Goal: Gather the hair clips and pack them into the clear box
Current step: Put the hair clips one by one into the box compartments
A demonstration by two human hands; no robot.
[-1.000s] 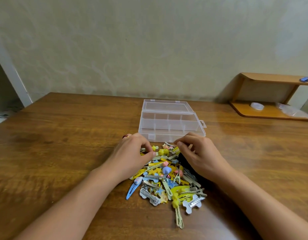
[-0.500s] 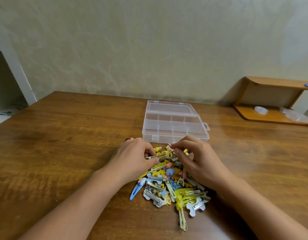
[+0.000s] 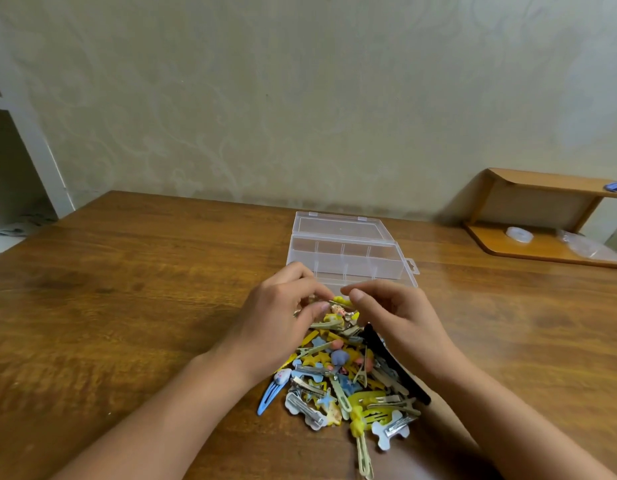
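A heap of small hair clips (image 3: pixel 341 382), yellow, blue, pink and metal, lies on the wooden table (image 3: pixel 127 306) right in front of me. Just behind it stands the clear box (image 3: pixel 348 251), lid open and flat behind, its divided compartments showing nothing inside. My left hand (image 3: pixel 282 317) is at the far end of the heap, fingers pinched on a few clips there. My right hand (image 3: pixel 393 317) hovers beside it, thumb and fingers curled over the same clips; whether it grips one is hidden. A black object (image 3: pixel 386 351) lies partly under my right wrist.
A low wooden shelf (image 3: pixel 542 237) stands at the table's far right, with a roll of clear tape (image 3: pixel 519 233) and a plastic bag (image 3: pixel 591 247) on it. The wall runs along the table's far edge. A white frame stands at the far left.
Both hands have moved a little up the heap toward the box, and the left fingers have closed on clips at its far end. The camera has shifted slightly.
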